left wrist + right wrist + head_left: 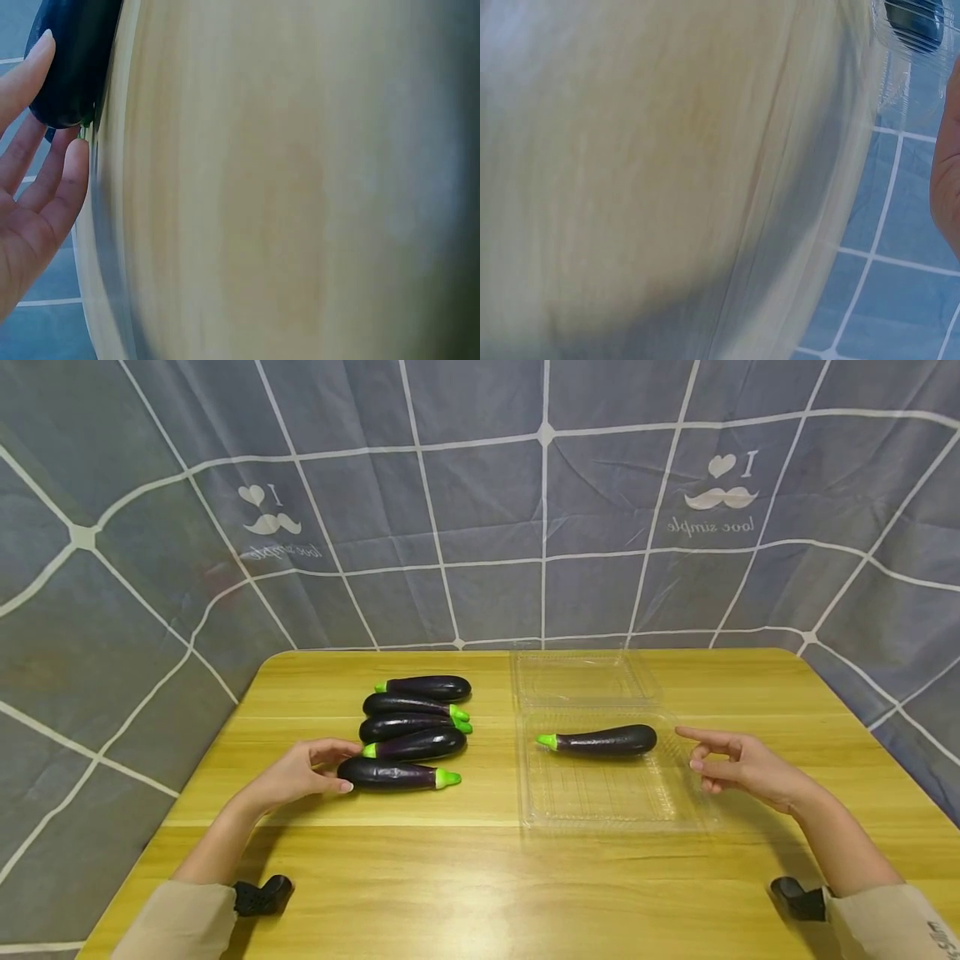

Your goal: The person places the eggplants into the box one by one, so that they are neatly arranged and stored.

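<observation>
My left hand (303,772) is at the blunt end of the nearest dark purple eggplant (390,774), which lies on the table with its green stem to the right. Thumb and fingers curl round that end; in the left wrist view the thumb lies against the dark skin of the eggplant (75,60). Farther back, several more eggplants (420,744) lie side by side. Another eggplant (611,741) rests inside a clear plastic container (600,802). By the container's right side, my right hand (738,767) holds nothing, its index finger extended and the other fingers loosely bent.
The container's clear lid (585,677) lies folded open toward the back. A wooden table (420,885) carries everything. Behind it hangs a grey curtain (487,510) with white lines. A black strap device (262,895) is on the left wrist, with a similar one (798,897) on the right.
</observation>
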### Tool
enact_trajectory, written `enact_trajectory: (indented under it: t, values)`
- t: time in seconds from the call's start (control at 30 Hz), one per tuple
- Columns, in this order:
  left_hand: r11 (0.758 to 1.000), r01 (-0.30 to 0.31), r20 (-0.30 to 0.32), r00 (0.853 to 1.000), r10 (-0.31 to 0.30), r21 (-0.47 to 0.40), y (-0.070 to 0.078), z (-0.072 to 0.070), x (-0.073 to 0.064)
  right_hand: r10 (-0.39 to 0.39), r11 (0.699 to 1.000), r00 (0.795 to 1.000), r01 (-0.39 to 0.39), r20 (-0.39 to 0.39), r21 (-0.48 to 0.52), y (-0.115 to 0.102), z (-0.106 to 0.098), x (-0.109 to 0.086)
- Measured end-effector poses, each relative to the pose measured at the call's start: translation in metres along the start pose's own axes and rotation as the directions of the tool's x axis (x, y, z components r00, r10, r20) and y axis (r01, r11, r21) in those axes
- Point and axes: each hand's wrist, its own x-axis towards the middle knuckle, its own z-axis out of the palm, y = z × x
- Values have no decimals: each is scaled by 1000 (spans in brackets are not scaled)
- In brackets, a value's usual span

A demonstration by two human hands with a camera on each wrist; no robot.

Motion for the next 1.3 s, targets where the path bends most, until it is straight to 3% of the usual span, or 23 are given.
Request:
enact_trajectory:
  t: [0.37, 0.6, 0.97, 1.3]
  values:
    - [999, 32, -5, 999, -32, 12, 2, 0, -1, -6, 1000, 1000, 6, 6, 3, -1, -2, 1]
    - [998, 54, 7, 999, -53, -38, 5, 0, -2, 5, 1000, 1000, -5, 1, 0, -2, -1, 1]
    - [998, 46, -4, 999, -46, -34, 8, -2, -3, 3, 1000, 1000, -3, -1, 5, -2, -1, 0]
    - [1000, 4, -28, 1000, -4, -3, 15, -6, -3, 5, 1000, 1000, -5, -3, 3, -2, 0, 0]
